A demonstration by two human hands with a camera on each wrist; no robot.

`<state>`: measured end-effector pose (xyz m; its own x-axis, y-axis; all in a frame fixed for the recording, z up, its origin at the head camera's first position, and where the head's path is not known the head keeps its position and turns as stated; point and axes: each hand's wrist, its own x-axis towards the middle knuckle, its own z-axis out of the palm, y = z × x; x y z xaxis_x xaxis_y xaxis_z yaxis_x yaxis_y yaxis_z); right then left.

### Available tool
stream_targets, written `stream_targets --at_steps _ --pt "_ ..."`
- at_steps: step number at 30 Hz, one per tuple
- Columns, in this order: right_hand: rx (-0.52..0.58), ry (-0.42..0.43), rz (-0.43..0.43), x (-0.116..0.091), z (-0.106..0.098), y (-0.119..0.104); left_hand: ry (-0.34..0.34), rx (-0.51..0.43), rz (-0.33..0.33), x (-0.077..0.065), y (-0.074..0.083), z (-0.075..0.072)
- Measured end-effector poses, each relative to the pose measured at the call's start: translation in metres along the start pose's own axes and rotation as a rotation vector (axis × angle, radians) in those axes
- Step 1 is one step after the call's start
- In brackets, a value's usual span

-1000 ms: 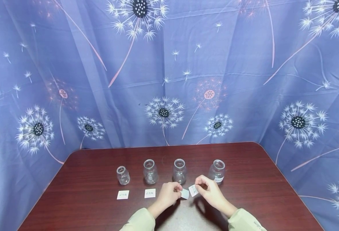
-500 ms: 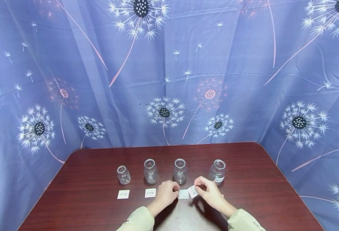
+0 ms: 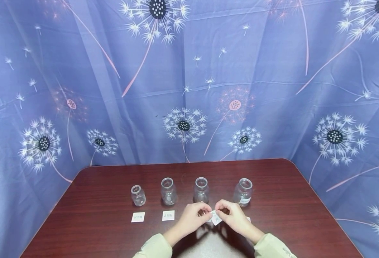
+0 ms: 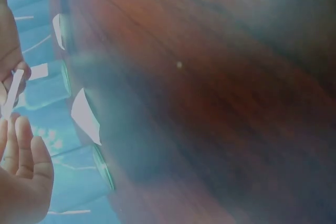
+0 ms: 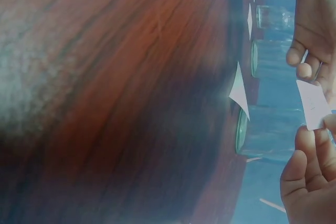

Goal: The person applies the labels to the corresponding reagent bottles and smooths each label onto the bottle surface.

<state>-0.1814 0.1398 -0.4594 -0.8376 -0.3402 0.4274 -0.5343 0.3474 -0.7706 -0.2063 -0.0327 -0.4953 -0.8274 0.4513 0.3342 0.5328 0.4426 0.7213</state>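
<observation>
A small white label [image 3: 216,218] with dark printed characters is held between both hands, raised over the table. My left hand [image 3: 189,216] pinches its upper left corner between thumb and index finger. At the other upper corner, my right hand [image 3: 236,217] pinches it too. In the right wrist view the label [image 5: 313,104] spans from one hand's fingertips to the other's. Under the hands lies a pale paper square [image 5: 239,93], mostly hidden in the head view. Just behind it stands a clear glass jar [image 3: 201,190], its lower part covered by the left hand.
To the left stand another glass jar [image 3: 168,191] and a smaller jar [image 3: 138,195]. Before them lie two printed labels, one label [image 3: 168,215] right of the other label [image 3: 138,217]. Behind the right hand is a jar [image 3: 243,190] bearing a label. A white scrap [image 3: 249,219] shows beside that hand.
My left hand set a pale paper square on the table and let go of it. It then moved right and took the label's corner, which the right hand was holding.
</observation>
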Motion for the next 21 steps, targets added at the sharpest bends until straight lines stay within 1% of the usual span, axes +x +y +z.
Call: stream_targets --at_steps 3,5,8,10,12,16,18,21 --pt "0.011 -0.028 -0.010 0.000 0.001 0.002 -0.015 0.003 -0.015 -0.001 0.000 0.002" --pt "0.012 -0.039 -0.011 -0.001 0.002 0.008 -0.017 -0.007 -0.028 -0.002 -0.001 0.002" --pt "0.002 -0.039 0.014 -0.002 0.004 0.019 0.007 -0.042 -0.042 -0.003 -0.002 0.002" --pt "0.003 -0.029 0.051 -0.001 0.005 0.026 0.036 -0.067 -0.062 -0.004 -0.004 0.003" --pt "0.028 -0.016 0.108 0.000 0.005 0.030 0.065 -0.091 -0.092 -0.004 -0.006 0.003" --pt "0.071 0.000 0.215 0.004 0.006 0.035 0.103 -0.133 -0.174 -0.005 -0.010 0.003" --pt "0.081 -0.015 0.244 0.006 0.007 0.036 0.119 -0.146 -0.207 -0.005 -0.011 0.003" --pt "0.091 -0.037 0.262 0.010 0.007 0.026 0.142 -0.141 -0.232 -0.004 -0.014 0.004"
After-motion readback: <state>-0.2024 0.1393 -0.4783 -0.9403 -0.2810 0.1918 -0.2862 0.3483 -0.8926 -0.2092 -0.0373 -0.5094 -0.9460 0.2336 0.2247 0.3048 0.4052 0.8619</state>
